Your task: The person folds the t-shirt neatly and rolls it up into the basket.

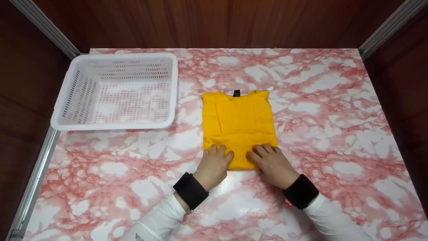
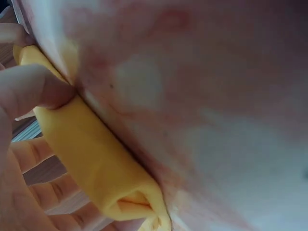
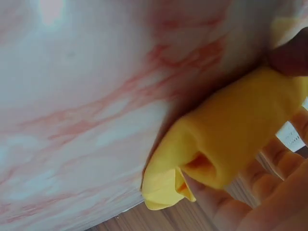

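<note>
A folded yellow shirt lies flat on the marbled table, its neckline and a small black label at the far end. My left hand grips the near left part of its turned-over lower edge, and my right hand grips the near right part. In the left wrist view the thumb presses the near side of the rolled shirt, with fingers curled round the far side. The right wrist view has the shirt's rolled end between the thumb and several fingers. Inner layers of the fold are mostly hidden.
A white perforated plastic basket stands at the back left, with no contents visible. The red-and-white marbled table is bounded by dark wooden panels at the back and sides. Metal rails run along the side edges.
</note>
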